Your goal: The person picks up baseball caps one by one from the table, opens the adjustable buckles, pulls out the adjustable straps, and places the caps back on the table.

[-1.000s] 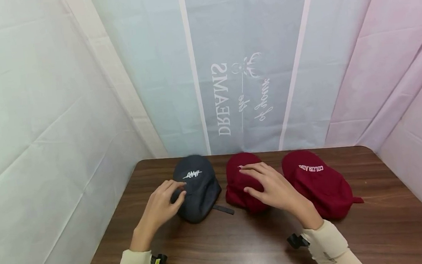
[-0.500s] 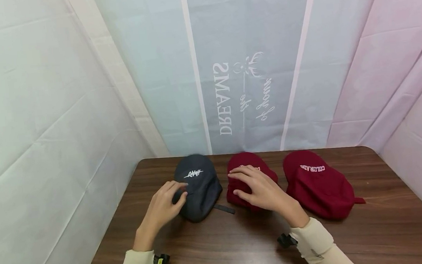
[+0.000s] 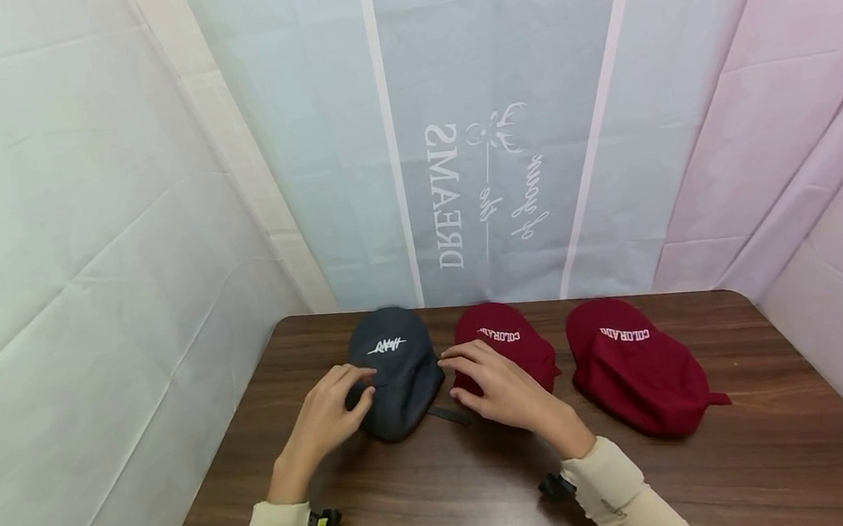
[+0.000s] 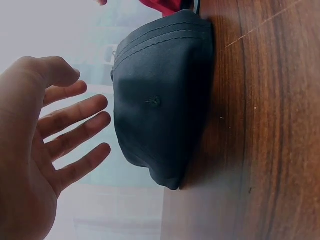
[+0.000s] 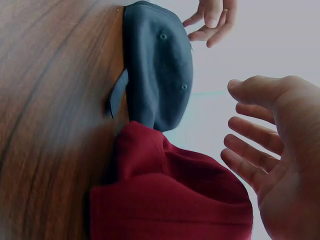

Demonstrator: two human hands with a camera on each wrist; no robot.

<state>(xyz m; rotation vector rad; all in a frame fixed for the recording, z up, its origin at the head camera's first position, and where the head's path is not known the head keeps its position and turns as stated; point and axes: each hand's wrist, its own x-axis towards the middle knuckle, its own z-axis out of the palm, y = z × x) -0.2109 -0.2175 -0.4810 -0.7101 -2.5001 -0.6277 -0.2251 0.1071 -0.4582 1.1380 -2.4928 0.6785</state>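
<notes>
A dark navy cap [image 3: 393, 382] with white lettering lies on the left of the table's far half. My left hand [image 3: 329, 409] hovers at its near left side; in the left wrist view the relaxed fingers [image 4: 82, 112] stay apart from the cap. In the middle lies a red cap [image 3: 515, 347] lettered COLORADO. Above its left part hangs my right hand [image 3: 496, 386], covering some of it in the head view. The right wrist view shows those fingers [image 5: 252, 137] loosely bent, holding nothing. Another red COLORADO cap [image 3: 646, 381] sits to the right.
The brown wooden table [image 3: 427, 496] has rounded far corners. A pale cloth backdrop [image 3: 494, 56] with printed words hangs behind it, and white cloth [image 3: 74, 243] stands along the left. The navy cap's strap [image 3: 448, 416] points toward the middle red cap.
My right hand has moved left across the middle red cap, uncovering more of its lettering. The left hand has hardly moved, and the caps lie where they were.
</notes>
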